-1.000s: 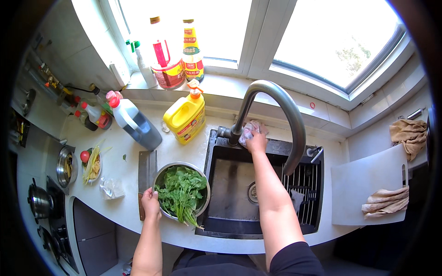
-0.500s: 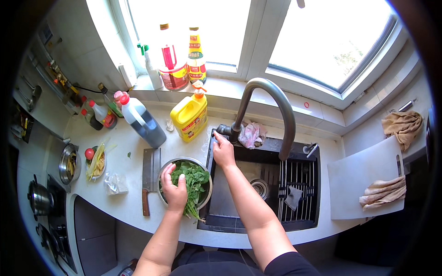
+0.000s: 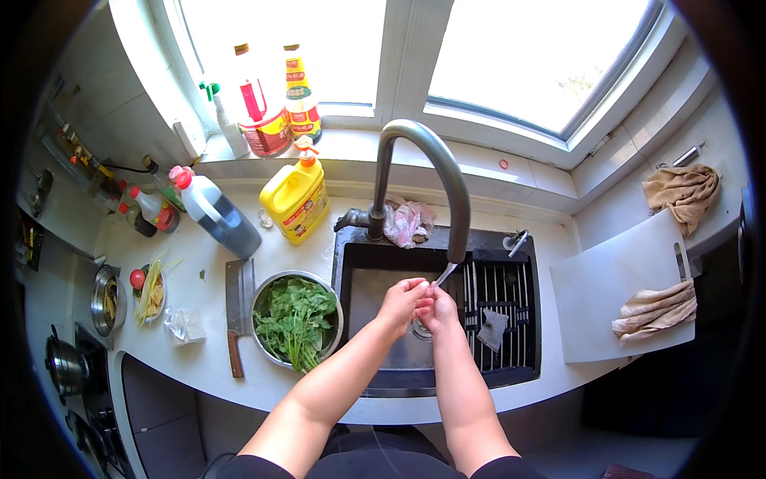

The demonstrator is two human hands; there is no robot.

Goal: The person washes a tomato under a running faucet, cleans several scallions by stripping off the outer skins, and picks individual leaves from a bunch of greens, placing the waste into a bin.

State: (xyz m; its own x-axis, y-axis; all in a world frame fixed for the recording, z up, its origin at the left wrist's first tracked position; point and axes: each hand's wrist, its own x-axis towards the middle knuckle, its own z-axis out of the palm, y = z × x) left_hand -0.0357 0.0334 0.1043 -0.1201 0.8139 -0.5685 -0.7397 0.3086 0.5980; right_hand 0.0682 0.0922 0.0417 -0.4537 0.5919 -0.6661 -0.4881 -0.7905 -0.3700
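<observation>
Below the tip of the tall grey faucet [image 3: 459, 231], my left hand [image 3: 401, 306] and my right hand [image 3: 439, 309] meet over the black sink [image 3: 375, 379]. A thin stream of water [image 3: 445, 274] falls onto their fingertips. Curled fingers of both hands press against each other, and I see no object in them. The faucet's lever [image 3: 351, 219] points to the left. Beside my left forearm stands a metal bowl [image 3: 339, 319] heaped with leafy greens [image 3: 295, 311], which some stems overhang at the near rim.
A cleaver [image 3: 238, 299] lies left of the bowl. Yellow [image 3: 297, 199] and dark-filled [image 3: 219, 215] jugs stand behind. The sink's right side carries a rack [image 3: 515, 319] with a grey cloth [image 3: 492, 329]. A white cutting board [image 3: 586, 295] is at the right.
My left hand has left the greens and my right hand has left the faucet lever; both came together under the spout. Water now runs. The view has shifted slightly right.
</observation>
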